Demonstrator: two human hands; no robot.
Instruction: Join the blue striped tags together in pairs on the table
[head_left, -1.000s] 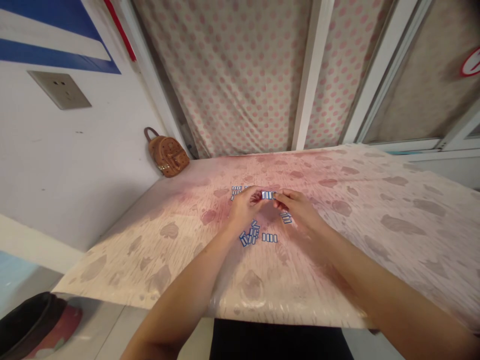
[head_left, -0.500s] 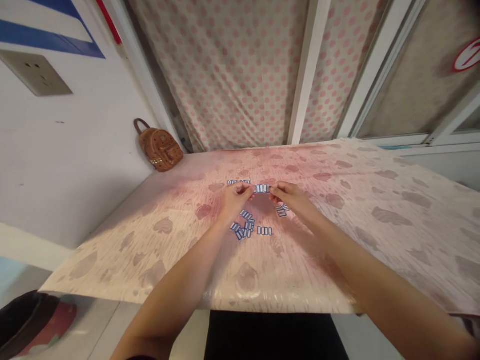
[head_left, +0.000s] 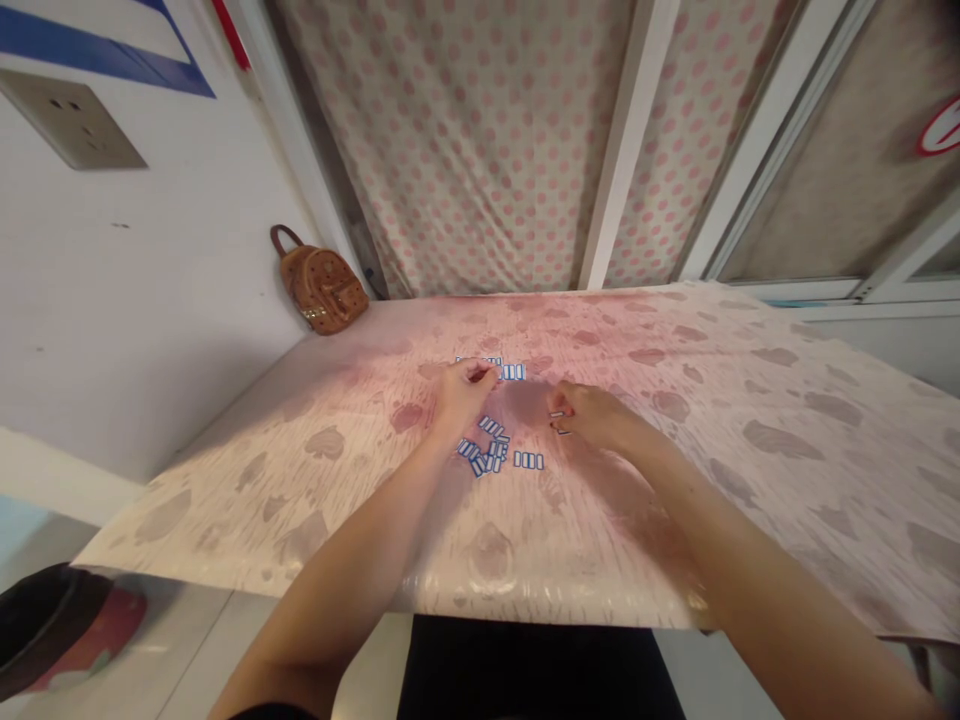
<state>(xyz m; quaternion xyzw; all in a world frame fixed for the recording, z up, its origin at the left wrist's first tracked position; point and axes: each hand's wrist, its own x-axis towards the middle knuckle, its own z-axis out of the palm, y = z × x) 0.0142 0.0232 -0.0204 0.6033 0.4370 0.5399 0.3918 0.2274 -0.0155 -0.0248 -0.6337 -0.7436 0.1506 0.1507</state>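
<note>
My left hand (head_left: 466, 392) pinches one end of a small flat blue-and-white piece with windowed panels (head_left: 513, 372) and holds it above the table. Right of it, my right hand (head_left: 589, 412) is low over the table, fingers curled down upon similar small pieces (head_left: 558, 415), which it mostly covers; what lies between the fingertips is hidden. A loose cluster of such pieces (head_left: 491, 452) lies nearer to me, some overlapping. One more panelled piece (head_left: 528, 460) lies just right of the cluster. Behind my left hand a row of pieces (head_left: 493, 360) is partly hidden.
The table (head_left: 330, 520) wears a pale cloth patterned with leaf or heart shapes. A small brown backpack-shaped bag (head_left: 326, 288) rests at its back left against the wall. A dotted curtain (head_left: 465, 150) hangs behind the table. A dark and red container (head_left: 67, 630) stands on the floor at left.
My right hand has let go of the piece's right end and moved down to the pieces on the right. My left hand keeps the piece, shifted slightly left.
</note>
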